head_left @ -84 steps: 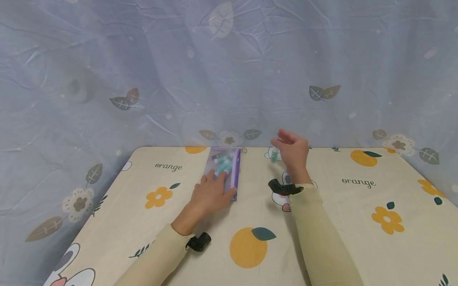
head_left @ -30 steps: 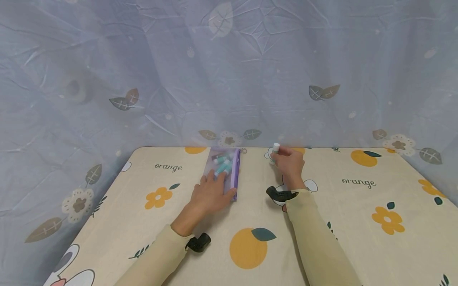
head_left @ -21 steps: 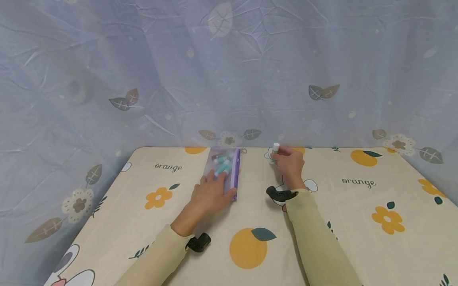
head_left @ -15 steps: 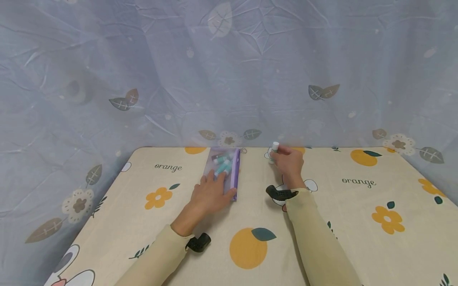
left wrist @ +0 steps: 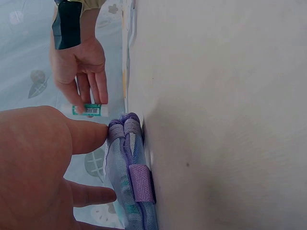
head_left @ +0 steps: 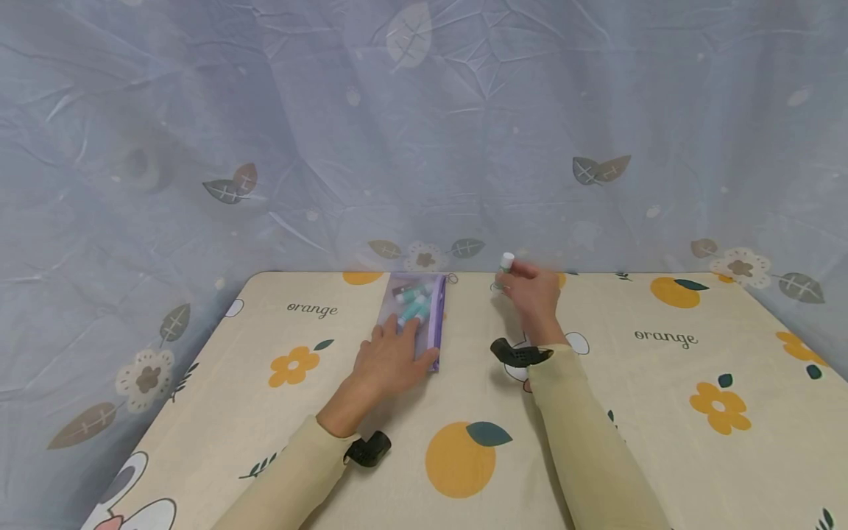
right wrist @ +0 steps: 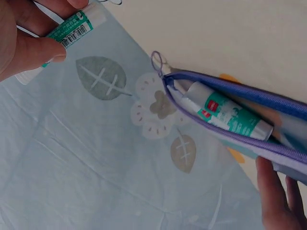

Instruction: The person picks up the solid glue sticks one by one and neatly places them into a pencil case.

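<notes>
My right hand (head_left: 535, 296) pinches a white-capped glue stick (head_left: 506, 262) with a green label between thumb and fingers, near the table's back edge. In the right wrist view that glue stick (right wrist: 72, 31) is tilted, its barcode showing. My left hand (head_left: 392, 362) rests on a see-through zip pouch (head_left: 436, 335) with purple edging, fingers spread and fairly straight. Through the mesh, several green-and-white glue sticks (head_left: 412, 303) show inside. In the right wrist view the pouch's zip (right wrist: 230, 86) gapes, exposing glue sticks (right wrist: 230, 115) within.
A cream tablecloth (head_left: 457, 397) printed with oranges and flowers covers the table. Directly behind its back edge hangs a pale blue-grey curtain (head_left: 424, 147). A small ring pull (head_left: 453, 279) sticks out at the pouch's far corner.
Earlier the glue stick stood on the table with my right hand above it. That hand then gripped it and has now raised it slightly, up and leftward. My left hand stays put.
</notes>
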`<state>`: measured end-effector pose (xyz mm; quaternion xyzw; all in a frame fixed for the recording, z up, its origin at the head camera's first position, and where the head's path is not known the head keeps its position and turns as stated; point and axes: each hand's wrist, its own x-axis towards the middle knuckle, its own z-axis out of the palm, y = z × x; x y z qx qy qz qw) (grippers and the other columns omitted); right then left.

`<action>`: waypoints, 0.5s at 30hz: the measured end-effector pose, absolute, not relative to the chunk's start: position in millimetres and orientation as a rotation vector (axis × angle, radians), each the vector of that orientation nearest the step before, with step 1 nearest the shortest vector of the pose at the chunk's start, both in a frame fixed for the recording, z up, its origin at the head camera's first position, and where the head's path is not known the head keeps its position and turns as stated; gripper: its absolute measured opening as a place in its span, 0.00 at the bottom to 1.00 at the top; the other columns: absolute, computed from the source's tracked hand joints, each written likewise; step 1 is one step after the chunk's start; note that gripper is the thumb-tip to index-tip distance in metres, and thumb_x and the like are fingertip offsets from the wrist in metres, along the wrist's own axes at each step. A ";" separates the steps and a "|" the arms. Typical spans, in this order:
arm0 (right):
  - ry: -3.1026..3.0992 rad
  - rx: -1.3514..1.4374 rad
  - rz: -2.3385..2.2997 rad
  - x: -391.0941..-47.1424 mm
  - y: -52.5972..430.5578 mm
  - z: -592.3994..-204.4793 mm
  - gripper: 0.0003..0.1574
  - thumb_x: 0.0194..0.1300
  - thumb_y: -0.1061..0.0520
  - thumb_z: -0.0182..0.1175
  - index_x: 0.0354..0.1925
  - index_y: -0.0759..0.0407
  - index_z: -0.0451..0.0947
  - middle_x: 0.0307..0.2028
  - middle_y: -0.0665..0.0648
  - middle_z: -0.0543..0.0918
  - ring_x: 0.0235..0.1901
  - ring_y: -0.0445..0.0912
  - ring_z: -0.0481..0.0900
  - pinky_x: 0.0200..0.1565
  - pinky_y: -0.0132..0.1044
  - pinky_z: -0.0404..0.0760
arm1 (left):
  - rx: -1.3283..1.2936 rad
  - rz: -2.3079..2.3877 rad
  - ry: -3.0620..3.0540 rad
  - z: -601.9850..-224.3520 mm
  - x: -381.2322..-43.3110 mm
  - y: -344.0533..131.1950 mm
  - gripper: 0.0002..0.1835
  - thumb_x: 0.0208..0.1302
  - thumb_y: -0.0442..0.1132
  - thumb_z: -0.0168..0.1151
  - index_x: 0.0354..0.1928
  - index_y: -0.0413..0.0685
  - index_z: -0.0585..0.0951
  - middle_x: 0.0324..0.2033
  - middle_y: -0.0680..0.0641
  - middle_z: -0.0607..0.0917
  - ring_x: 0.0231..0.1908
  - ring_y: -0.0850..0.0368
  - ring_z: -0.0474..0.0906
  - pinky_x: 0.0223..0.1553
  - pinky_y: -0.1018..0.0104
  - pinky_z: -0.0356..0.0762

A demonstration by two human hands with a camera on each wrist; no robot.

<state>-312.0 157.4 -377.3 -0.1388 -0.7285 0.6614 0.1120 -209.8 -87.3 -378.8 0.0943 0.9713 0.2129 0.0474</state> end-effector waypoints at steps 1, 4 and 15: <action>-2.131 -0.398 1.944 -311.6 157.3 -376.0 0.27 0.69 0.61 0.69 0.65 0.60 0.83 0.62 0.61 0.87 0.59 0.50 0.86 0.62 0.42 0.85 | 0.287 0.650 2.963 -378.8 -209.6 -87.2 0.39 0.78 0.60 0.55 0.81 0.47 0.65 0.81 0.31 0.60 0.77 0.28 0.61 0.72 0.27 0.63; -2.108 -0.376 1.952 -311.0 157.1 -372.2 0.27 0.68 0.62 0.69 0.65 0.60 0.83 0.62 0.62 0.87 0.59 0.51 0.86 0.61 0.42 0.85 | 0.288 0.654 2.961 -378.5 -209.3 -87.0 0.39 0.77 0.60 0.56 0.81 0.47 0.65 0.81 0.31 0.60 0.77 0.28 0.61 0.72 0.27 0.62; -2.104 -0.326 1.954 -309.0 152.7 -356.0 0.27 0.70 0.60 0.69 0.65 0.61 0.82 0.63 0.62 0.86 0.61 0.53 0.85 0.64 0.46 0.84 | 0.290 0.653 2.973 -379.5 -208.5 -86.9 0.39 0.77 0.60 0.56 0.81 0.46 0.65 0.81 0.30 0.60 0.77 0.28 0.61 0.71 0.27 0.63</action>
